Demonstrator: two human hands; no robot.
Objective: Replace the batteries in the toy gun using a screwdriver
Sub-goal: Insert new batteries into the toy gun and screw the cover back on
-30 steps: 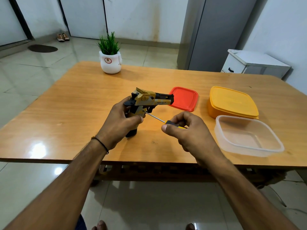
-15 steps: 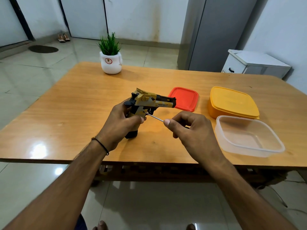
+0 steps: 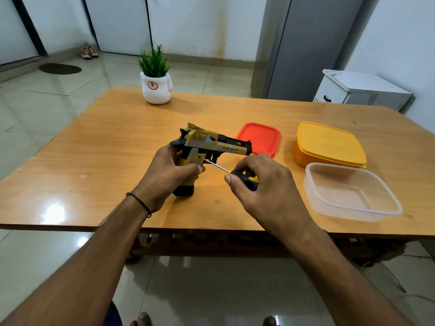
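Two bare hands met over the middle of the wooden tabletop, nearer its front edge than its far one. The left hand was wrapped round the grip of the toy gun, fingers curled across the front and thumb behind. It held the tan-and-black toy upright with the barrel pointing toward the right edge. The black foot of the grip appeared to rest on the wood. A thin dark band circled the left wrist.

The right hand pinched the black-and-yellow handle of the screwdriver between curled fingers and thumb. The slim metal shaft slanted up and to the left, and its tip sat against the side of the grip, just above the left fingertips.

Beyond the barrel lay a red lid, flat on the wood. To its right, toward the right edge, stood a closed yellow container. An uncovered clear container sat just in front of it, near the front right corner. A white pot of green grass stood at the far edge, left of centre.

Off the table, a grey fridge and a white cabinet stood against the walls.
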